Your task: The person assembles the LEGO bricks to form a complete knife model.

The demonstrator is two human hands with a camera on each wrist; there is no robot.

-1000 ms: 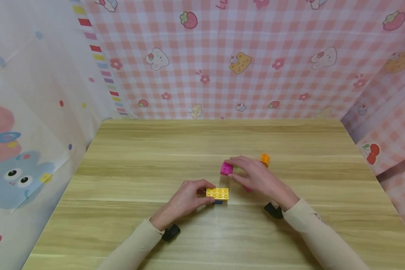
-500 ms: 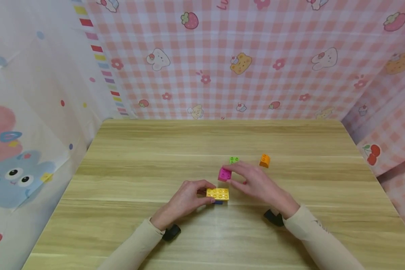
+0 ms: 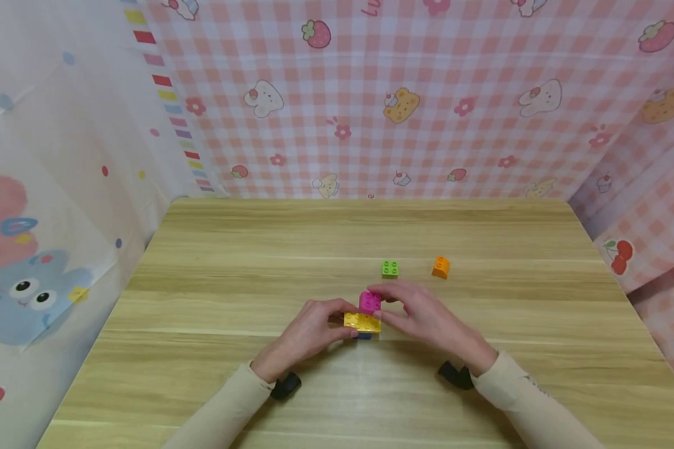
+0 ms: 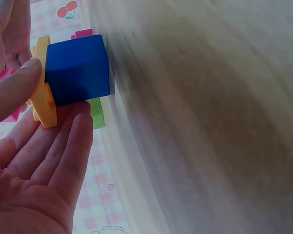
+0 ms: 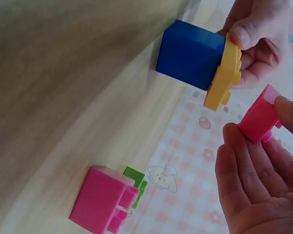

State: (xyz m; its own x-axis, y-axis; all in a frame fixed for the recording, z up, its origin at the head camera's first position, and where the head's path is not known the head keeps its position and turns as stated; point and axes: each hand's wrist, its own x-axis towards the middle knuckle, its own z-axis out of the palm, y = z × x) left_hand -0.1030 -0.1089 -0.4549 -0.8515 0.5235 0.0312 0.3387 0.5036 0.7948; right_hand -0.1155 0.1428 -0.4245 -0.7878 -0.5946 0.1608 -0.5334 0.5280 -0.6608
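My left hand pinches a yellow building-block plate between thumb and fingers. The plate sits on a blue block that stands on the table, reaching past one side of it. Between thumb and fingertips my right hand grips a small pink brick. That brick overlaps the plate's far edge in the head view, while a gap separates them in the right wrist view. A second pink brick stands on the table, hidden behind my right hand in the head view.
Farther back on the wooden table sit a green four-stud brick and an orange brick with a curved side. A pink checked cloth hangs behind the table's back edge. Black wrist cameras hang under both wrists.
My right hand has carried the pink brick toward me and slightly left, up to the yellow plate. The green brick has come into full view. My left hand stays in place.
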